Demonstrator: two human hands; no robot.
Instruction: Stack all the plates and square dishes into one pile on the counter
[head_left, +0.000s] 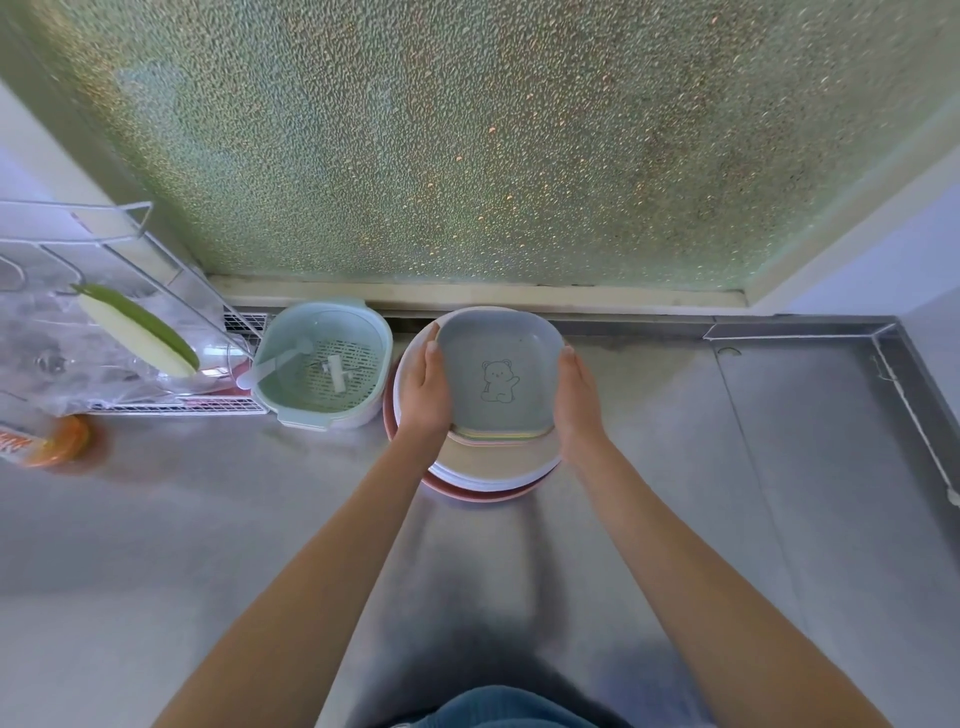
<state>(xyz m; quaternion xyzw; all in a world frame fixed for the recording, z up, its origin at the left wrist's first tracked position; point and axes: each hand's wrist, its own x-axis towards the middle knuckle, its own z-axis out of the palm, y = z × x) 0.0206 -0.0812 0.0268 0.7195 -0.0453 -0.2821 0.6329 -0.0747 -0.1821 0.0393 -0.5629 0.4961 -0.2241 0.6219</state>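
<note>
A grey-blue square dish (500, 379) with a bear drawing tops a small set of square dishes, whose pastel edges show at the near side. They rest over a pile of round plates (488, 475), white on top and pink at the bottom, on the steel counter (675, 493) by the window. My left hand (423, 395) presses the left side of the square dishes and my right hand (576, 400) the right side. Both hands grip them. Whether the dishes touch the plates beneath I cannot tell.
A mint-green colander tub (324, 364) with a white utensil stands just left of the pile. Farther left is a white wire rack (156, 291) with a green-edged board and plastic wrap. An orange item (52, 441) lies at the left edge. A raised counter rim (893, 353) runs at the right.
</note>
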